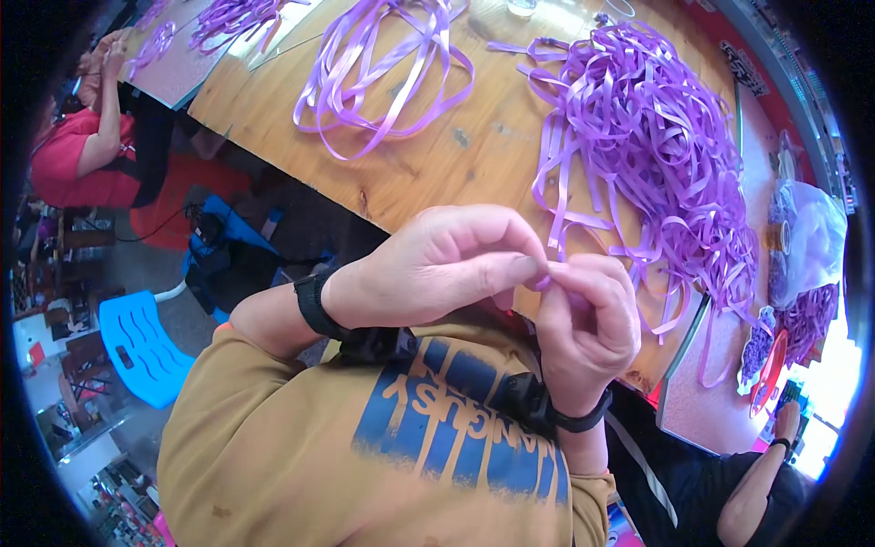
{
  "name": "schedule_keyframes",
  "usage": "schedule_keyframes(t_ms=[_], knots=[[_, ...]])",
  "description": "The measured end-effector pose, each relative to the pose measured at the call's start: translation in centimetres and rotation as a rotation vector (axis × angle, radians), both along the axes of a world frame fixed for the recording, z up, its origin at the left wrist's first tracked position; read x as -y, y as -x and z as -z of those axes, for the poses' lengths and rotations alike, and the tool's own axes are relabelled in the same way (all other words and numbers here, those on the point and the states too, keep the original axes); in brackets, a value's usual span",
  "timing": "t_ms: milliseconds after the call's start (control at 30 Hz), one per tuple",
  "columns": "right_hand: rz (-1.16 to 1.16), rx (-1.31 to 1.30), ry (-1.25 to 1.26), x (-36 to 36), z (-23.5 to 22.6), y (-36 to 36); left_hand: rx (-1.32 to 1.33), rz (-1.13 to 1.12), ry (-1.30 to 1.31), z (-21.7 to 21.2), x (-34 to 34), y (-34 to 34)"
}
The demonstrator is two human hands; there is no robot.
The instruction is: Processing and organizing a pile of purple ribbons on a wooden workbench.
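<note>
My left hand (447, 264) and my right hand (592, 314) meet fingertip to fingertip near the table's front edge. Both are closed in a pinch on a narrow purple ribbon (543, 283), of which only a small bit shows between the fingers. My fingers hide most of the held part. Just beyond my fingertips, a strip with a small white mark leads toward a large tangled heap of purple ribbons (647, 137) on the right of the table. A looser bundle of purple ribbon loops (392, 82) lies farther off, left of the heap.
The wooden table (437, 173) spreads ahead, with pink-topped tables at both sides. At left are a blue plastic stool (146, 346) and a seated person in red (91, 150). A person in black (766, 492) sits at lower right, near a clear plastic bag (811, 237).
</note>
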State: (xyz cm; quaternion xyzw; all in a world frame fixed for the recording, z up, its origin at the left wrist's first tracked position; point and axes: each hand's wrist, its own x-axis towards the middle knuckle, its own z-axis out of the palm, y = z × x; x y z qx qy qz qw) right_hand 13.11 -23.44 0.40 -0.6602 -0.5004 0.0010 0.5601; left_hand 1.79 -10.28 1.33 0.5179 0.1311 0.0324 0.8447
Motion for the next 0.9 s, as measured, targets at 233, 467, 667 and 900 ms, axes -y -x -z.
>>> schedule_keyframes(t_ms=[233,467,667,900], knots=[[-0.007,-0.180,0.107,0.6,0.0,0.5,-0.019,0.037,-0.028,0.4,0.1,-0.5],[0.048,-0.276,0.157,0.8,-0.2,1.0,0.035,0.008,-0.230,1.4,0.0,-0.5],[0.008,-0.159,0.193,0.6,-0.1,0.9,0.057,-0.049,-0.571,1.2,-0.4,-0.4],[-0.091,-0.041,0.157,0.0,0.3,-0.2,0.067,-0.123,-0.666,1.3,-0.2,-0.4]])
